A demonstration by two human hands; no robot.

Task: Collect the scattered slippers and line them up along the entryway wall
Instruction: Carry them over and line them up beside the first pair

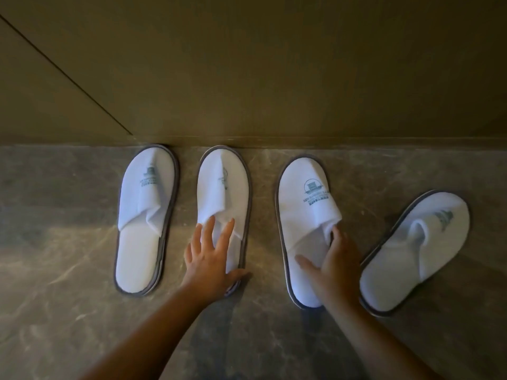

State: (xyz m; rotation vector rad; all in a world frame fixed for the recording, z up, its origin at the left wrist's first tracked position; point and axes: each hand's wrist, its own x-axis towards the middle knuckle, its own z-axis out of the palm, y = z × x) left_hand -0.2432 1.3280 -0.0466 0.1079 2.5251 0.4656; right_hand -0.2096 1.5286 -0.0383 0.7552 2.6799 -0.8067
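**Slippers: 2 squared, 2 left to set**

Slippers, 4 of them, lie on the marble floor along the wall. Nearest you, your left hand rests flat with its fingers spread over the heel half of the second slipper, holding nothing, likely steadying it. Your right hand has its fingers tucked under the strap edge of the third slipper, thumb across the insole, gripping it, probably to push it forward, since its toe stops just short of the wall. Beside it, the fourth slipper lies angled, toe pointing right, well off the line. Farther out, the first slipper and the second touch the wall with their toes. Your right fingertips are hidden inside the strap; the printed logos are too blurred to read.
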